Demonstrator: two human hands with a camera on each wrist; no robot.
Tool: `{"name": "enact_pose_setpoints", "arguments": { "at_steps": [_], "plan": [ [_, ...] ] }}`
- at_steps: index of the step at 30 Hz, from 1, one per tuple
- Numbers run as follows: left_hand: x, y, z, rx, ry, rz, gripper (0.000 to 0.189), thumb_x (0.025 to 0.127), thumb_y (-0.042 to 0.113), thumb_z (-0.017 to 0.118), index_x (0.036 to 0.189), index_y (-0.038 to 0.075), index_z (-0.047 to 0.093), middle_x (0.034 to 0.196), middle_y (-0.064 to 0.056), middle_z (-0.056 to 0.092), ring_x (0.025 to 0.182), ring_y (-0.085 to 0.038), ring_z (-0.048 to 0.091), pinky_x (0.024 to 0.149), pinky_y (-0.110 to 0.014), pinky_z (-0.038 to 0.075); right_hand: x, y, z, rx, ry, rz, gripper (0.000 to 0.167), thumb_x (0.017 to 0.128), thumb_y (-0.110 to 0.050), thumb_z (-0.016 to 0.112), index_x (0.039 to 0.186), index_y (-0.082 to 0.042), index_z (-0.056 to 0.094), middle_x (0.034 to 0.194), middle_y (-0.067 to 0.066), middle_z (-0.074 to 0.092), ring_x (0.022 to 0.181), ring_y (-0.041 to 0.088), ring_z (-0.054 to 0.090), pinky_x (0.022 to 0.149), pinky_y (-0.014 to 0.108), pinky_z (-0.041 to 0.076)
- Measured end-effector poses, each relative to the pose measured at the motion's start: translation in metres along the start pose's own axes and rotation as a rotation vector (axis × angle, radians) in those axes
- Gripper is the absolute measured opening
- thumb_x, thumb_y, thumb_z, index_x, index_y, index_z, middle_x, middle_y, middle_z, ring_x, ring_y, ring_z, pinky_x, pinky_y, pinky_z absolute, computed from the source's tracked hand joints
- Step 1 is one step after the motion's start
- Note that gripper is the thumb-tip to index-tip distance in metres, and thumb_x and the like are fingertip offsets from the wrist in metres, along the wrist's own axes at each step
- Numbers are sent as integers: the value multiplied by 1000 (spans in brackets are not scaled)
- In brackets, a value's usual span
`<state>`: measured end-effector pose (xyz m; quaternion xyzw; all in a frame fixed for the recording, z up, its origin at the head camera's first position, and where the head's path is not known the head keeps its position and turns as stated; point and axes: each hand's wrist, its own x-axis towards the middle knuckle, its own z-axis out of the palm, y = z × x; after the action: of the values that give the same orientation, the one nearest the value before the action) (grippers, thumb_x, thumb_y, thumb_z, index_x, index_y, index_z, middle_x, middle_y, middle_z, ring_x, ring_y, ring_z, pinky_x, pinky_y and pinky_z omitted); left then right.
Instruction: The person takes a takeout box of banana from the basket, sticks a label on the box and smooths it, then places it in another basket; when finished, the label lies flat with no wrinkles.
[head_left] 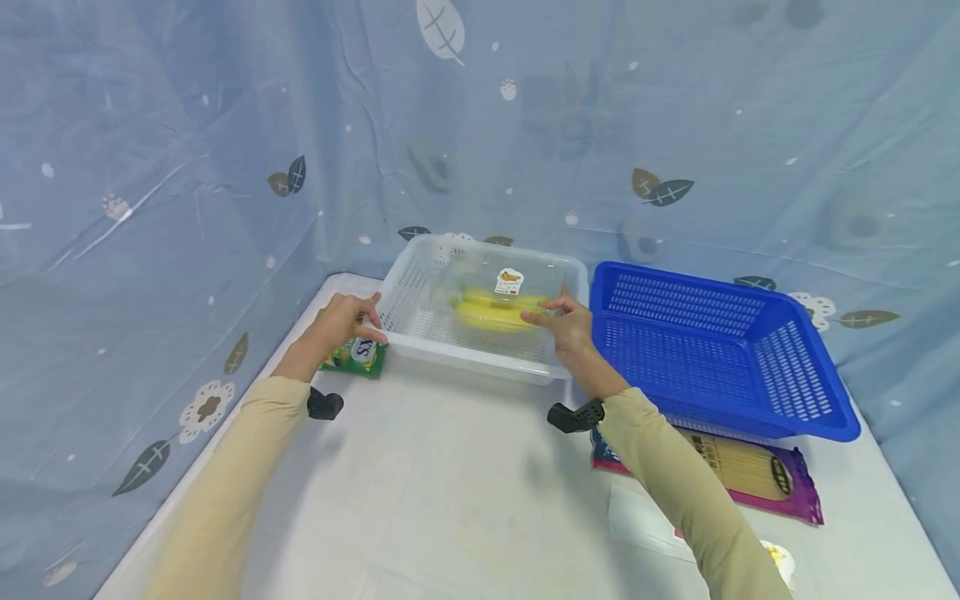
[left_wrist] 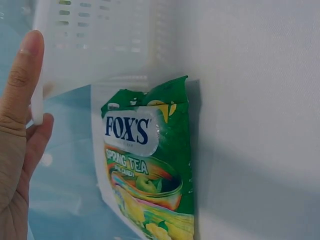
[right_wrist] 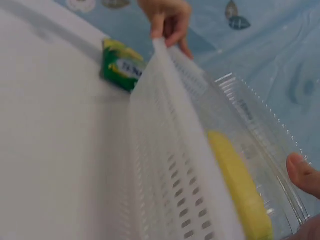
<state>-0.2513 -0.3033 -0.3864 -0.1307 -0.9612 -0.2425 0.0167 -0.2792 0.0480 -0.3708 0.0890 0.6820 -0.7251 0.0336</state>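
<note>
My left hand [head_left: 341,323] pinches the left rim of a white perforated plastic basket [head_left: 465,351], with the thumb on one side of the rim in the left wrist view. Over the basket's inside, my right hand [head_left: 568,331] holds the right end of a clear plastic box [head_left: 480,279] with a label on its lid. Yellow fruit that looks like bananas [right_wrist: 239,185] shows through the box. Whether the box touches the basket floor I cannot tell. A green Fox's candy bag [left_wrist: 150,165] lies just below the left hand, beside the basket.
To the right stands a blue perforated basket [head_left: 750,417]. In front of it lie a purple-edged noodle pack [head_left: 738,467] and a white packet [head_left: 641,521], partly behind the right sleeve. Patterned blue cloth [head_left: 525,150] hangs behind the white table [head_left: 435,483].
</note>
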Motion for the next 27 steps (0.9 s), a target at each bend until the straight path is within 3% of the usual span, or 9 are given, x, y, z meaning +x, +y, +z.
{"name": "enact_pose_setpoints", "arguments": {
  "at_steps": [7,13,18,24,26,27],
  "plan": [
    [-3,0,-2,9,2,5,25,70,25,81,81,4,72,139,-24,42,52,-13,22,51,-27,30,8,19,4,-77,-32,-22,38,72,9,79,103,13,58,158,5,19,146,21,10,116,28,16],
    [-4,0,-5,10,-3,-25,24,69,22,82,80,3,71,140,-22,41,54,-14,25,55,-28,34,8,22,8,-269,-18,-6,32,69,3,83,93,4,61,156,2,22,145,23,12,116,30,18],
    [-2,2,-5,11,-14,-12,24,71,20,82,81,2,71,141,-24,41,56,-15,25,57,-29,34,7,27,11,-407,19,14,31,64,3,86,87,1,65,152,3,29,144,23,20,115,31,20],
    [-6,0,-1,37,-18,1,26,71,21,82,85,1,72,132,-28,51,55,-14,24,53,-28,30,8,34,14,-450,30,-11,31,64,4,85,87,4,65,150,8,33,143,24,23,117,34,11],
    [-5,-2,1,39,-10,21,28,72,22,81,88,1,72,114,-30,60,55,-13,23,53,-28,29,9,35,14,-462,40,-25,31,64,4,85,87,5,66,149,10,34,142,25,25,117,35,13],
    [-6,-3,1,43,-5,27,28,72,22,81,87,1,72,122,-29,58,55,-13,24,53,-28,30,10,35,15,-464,41,-29,31,64,4,85,88,5,66,149,10,34,142,25,25,117,35,14]
  ]
}}
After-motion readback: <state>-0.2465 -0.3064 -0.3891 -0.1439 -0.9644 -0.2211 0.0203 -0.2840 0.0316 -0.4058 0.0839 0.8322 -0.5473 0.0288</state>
